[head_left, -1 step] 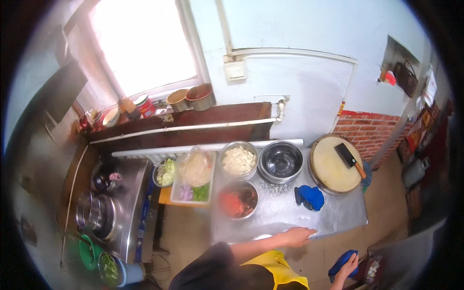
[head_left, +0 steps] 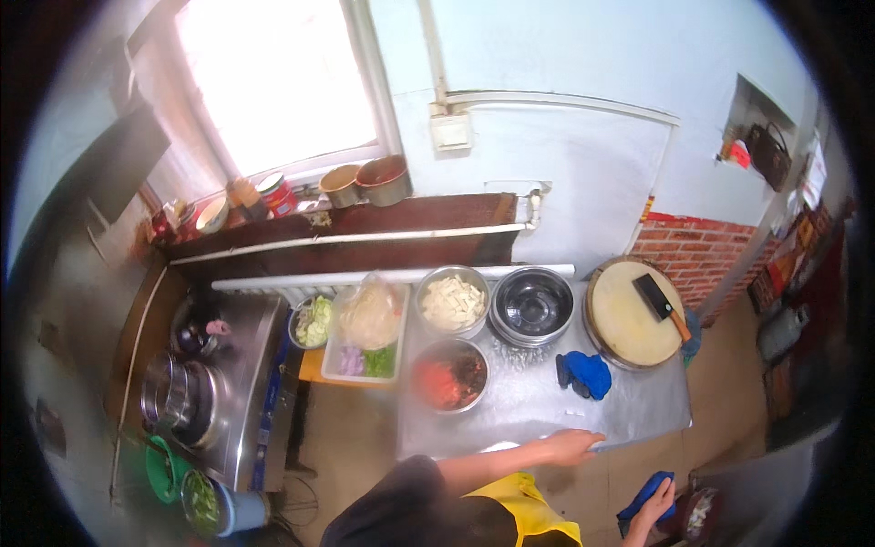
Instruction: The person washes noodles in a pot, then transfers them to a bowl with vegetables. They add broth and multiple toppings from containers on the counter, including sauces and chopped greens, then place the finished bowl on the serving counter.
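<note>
My left hand [head_left: 571, 447] is at the near edge of the metal table [head_left: 538, 415], its fingers drawn together. A pale bit shows at the fingertips, too small to name. Low on the right, beyond the table, my right hand [head_left: 654, 501] is closed round a blue glove [head_left: 640, 492], crumpled and dark at its edge. Another blue and dark glove [head_left: 588, 374] lies bunched on the table, ahead of my left hand. Behind it stands a round chopping board [head_left: 624, 319], with a cleaver [head_left: 653, 296] resting on top, its wooden handle toward the right.
A bowl of red and dark food [head_left: 450, 376], a bowl of white pieces [head_left: 453, 304] and stacked metal bowls [head_left: 531, 303] occupy the table's left and back. Farther left are a tray of vegetables [head_left: 332, 372] and a stove [head_left: 239, 401]. A bucket [head_left: 244, 513] stands below.
The view has shifted very slightly. My left hand has moved a little to the right along the table edge; my right hand keeps its hold on the glove.
</note>
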Available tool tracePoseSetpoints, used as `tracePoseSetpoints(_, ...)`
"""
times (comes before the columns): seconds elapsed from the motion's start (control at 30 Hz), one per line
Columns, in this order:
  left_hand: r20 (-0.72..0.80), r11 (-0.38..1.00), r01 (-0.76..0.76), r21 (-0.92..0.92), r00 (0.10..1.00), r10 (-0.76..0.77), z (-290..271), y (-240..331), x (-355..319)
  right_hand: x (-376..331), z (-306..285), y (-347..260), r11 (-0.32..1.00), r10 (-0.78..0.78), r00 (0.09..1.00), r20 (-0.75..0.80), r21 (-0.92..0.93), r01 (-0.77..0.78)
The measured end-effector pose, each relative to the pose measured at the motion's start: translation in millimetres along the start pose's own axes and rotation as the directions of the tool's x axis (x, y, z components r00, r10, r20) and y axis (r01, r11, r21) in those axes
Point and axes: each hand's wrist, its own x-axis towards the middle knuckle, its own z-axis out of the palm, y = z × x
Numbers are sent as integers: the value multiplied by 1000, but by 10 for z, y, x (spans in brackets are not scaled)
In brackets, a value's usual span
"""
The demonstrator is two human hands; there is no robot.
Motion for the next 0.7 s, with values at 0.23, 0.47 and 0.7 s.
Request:
tracePoseSetpoints(0.23, 81, -383, 209, -900, 943, 323, 751, 188, 346, -441, 692, -1102, 904, 104, 757, 645, 255, -342)
tracePoseSetpoints(0.47, 316, -374, 161, -914, 859, -403, 1217, 59, -95, -352, 1417, 48, 925, -251, 912, 325, -195, 325)
tracePoseSetpoints(0.7, 67, 167, 334, -928, 588, -806, 1781, -386, -107, -902, 1419, 249, 592, -209, 693, 690, -474, 651)
